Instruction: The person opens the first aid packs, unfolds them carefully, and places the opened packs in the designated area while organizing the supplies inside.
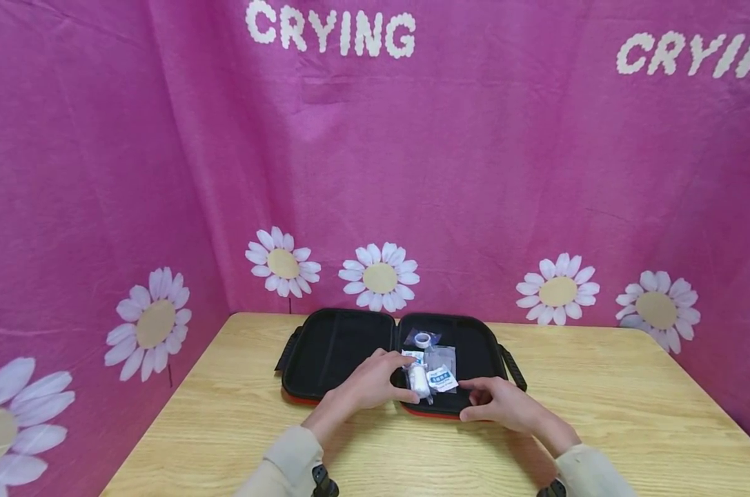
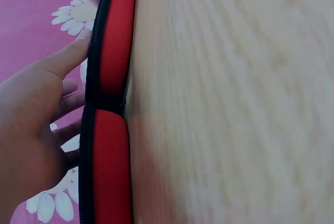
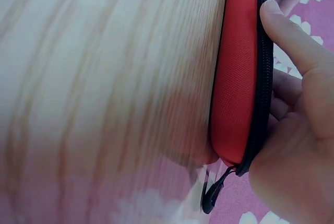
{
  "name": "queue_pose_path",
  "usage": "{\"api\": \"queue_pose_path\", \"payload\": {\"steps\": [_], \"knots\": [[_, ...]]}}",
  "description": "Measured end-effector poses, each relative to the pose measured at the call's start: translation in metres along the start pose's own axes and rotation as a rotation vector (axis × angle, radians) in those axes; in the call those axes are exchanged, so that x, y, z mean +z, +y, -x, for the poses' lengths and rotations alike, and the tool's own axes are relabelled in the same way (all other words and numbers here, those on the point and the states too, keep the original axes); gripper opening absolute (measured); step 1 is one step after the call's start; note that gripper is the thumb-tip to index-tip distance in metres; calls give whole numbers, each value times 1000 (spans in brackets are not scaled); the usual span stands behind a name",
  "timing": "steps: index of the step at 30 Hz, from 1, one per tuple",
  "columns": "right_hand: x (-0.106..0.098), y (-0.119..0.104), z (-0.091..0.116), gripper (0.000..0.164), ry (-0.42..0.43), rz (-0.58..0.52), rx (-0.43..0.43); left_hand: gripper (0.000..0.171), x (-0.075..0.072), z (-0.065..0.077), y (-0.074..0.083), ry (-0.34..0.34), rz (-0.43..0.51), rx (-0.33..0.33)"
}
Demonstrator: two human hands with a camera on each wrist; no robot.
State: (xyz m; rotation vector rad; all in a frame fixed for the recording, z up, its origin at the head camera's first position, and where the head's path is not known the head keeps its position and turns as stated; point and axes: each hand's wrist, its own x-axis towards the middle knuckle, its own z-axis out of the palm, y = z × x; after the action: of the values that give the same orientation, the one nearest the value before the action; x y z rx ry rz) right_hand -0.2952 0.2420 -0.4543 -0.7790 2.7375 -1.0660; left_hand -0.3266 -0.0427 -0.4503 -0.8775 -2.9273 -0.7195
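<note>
A black-lined case [image 1: 362, 359] with a red outer shell lies unfolded on the table. In its right half sit a white roll [image 1: 419, 381] in clear wrapping, a white packet with blue print [image 1: 441, 379], a clear flat pouch [image 1: 447, 355] and a tape roll [image 1: 422, 339] in a bag. My left hand [image 1: 375, 379] reaches over the middle of the case, fingertips and thumb beside the wrapped roll. My right hand [image 1: 501, 402] is at the front right rim, its index finger extended toward the printed packet. Both thumbs lie near the zipper edge [image 3: 263, 78] in the wrist views.
The case's left half [image 1: 312, 345] lies flat, with a black strap at its outer side. A black handle [image 1: 512, 366] sticks out on the right. A pink curtain [image 1: 461, 172] with daisies hangs behind the wooden table [image 1: 623, 386].
</note>
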Motion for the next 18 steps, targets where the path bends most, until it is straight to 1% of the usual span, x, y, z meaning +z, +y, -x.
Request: {"api": "queue_pose_path", "payload": {"steps": [4, 6, 11, 13, 15, 18], "knots": [[1, 1, 0, 62, -2, -3, -5, 69, 3, 0, -1, 24, 33, -6], [2, 1, 0, 62, -2, -4, -10, 67, 4, -1, 0, 29, 29, -14], [2, 2, -2, 61, -7, -17, -18, 57, 6, -2, 3, 58, -37, -26], [3, 2, -2, 61, -7, -18, -19, 54, 7, -2, 3, 79, -50, -19], [3, 2, -2, 60, -4, -12, -23, 52, 8, -1, 2, 98, -42, -7], [4, 2, -1, 60, 1, -2, -10, 51, 7, 1, -2, 129, 7, 10]]}}
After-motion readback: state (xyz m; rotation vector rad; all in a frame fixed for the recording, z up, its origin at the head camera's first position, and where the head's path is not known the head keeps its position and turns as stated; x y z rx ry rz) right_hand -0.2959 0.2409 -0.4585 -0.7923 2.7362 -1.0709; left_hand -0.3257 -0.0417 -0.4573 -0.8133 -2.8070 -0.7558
